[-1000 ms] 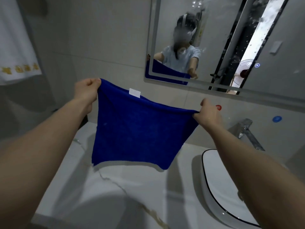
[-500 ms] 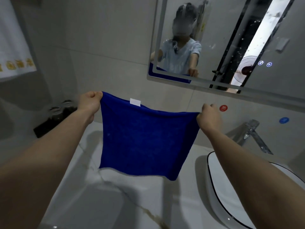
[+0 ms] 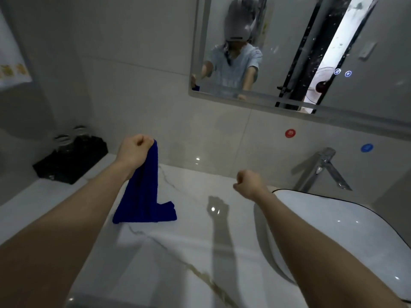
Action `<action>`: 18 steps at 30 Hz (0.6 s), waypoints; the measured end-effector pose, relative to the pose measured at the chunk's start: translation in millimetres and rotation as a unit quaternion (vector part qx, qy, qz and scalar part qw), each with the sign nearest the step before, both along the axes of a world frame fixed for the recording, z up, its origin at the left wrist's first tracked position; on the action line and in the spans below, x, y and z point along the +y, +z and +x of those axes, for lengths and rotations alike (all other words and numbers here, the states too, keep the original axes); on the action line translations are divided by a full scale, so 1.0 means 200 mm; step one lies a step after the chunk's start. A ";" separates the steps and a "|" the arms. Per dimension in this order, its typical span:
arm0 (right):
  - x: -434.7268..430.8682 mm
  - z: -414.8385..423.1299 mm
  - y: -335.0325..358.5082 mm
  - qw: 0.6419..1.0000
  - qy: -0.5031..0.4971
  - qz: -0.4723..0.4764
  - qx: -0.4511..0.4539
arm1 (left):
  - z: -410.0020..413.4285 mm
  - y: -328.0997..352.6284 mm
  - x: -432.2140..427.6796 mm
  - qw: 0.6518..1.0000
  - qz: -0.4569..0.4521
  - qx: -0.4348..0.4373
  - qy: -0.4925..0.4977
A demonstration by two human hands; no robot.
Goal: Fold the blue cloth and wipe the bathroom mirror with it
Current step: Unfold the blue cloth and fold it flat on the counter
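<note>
The blue cloth (image 3: 145,192) hangs in a narrow bunch from my left hand (image 3: 135,150), which grips its top corner. The cloth's lower end rests crumpled on the white marble counter (image 3: 195,252). My right hand (image 3: 248,183) is a closed fist with nothing in it, held over the counter to the right of the cloth and apart from it. The bathroom mirror (image 3: 289,45) hangs on the tiled wall above, spotted with water marks along a dark strip, and reflects a person.
A white basin with a black rim (image 3: 338,232) and a chrome faucet (image 3: 322,170) stand at the right. A black tray (image 3: 71,161) with glass cups sits at the counter's back left. A white towel (image 3: 11,63) hangs on the left wall.
My right hand has let go of the cloth's corner and dropped lower. The cloth, spread between both hands before, now hangs bunched from my left hand and touches the counter.
</note>
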State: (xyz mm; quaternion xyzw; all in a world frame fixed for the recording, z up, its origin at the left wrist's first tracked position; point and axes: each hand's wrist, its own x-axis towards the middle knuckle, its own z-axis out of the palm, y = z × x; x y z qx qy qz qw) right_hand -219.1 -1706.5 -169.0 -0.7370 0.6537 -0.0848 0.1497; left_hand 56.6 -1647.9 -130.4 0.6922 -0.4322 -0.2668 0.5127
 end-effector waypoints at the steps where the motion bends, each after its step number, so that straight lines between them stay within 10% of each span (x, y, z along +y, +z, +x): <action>1: 0.04 0.02 -0.04 1.000 0.019 0.013 0.004 | -0.01 0.02 0.02 1.000 -0.012 0.000 0.000; 9: 0.26 0.13 -0.09 0.993 0.110 0.037 -0.022 | -0.17 0.31 0.21 0.982 -0.129 0.131 -0.033; 18: 0.32 0.12 0.10 0.953 0.084 0.049 -0.286 | -0.47 0.60 0.40 0.951 -0.160 0.222 -0.146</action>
